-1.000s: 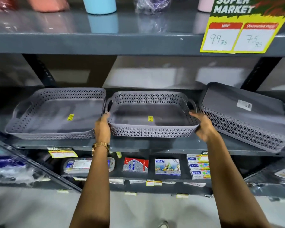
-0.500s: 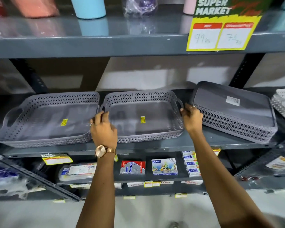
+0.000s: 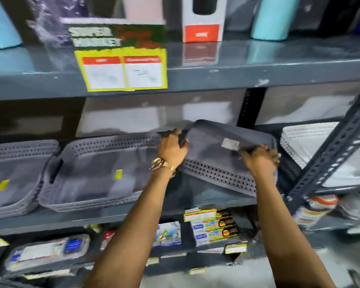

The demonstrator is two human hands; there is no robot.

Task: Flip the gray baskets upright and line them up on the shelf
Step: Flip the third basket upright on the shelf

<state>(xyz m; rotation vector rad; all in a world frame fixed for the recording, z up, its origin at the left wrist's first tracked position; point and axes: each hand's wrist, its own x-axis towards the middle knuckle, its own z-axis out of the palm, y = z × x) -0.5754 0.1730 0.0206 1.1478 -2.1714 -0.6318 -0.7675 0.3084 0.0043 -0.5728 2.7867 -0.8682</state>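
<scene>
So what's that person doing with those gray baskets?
A person is tidying a shop shelf. Both hands, left hand and right hand, grip the upside-down gray basket, tilted, bottom up. Two gray baskets, middle and left, sit upright beside it.

A: So both hands are on the upside-down gray basket. It's tilted, base facing up with a white sticker on it. Left hand grips its left end, gold watch on that wrist. Right hand clutches the right end.

B: And the others?

A: Two upright gray baskets sit on the same shelf, the middle one and the left one, each with a yellow sticker inside. White basket off to the right. Picture's pretty blurry.
</scene>
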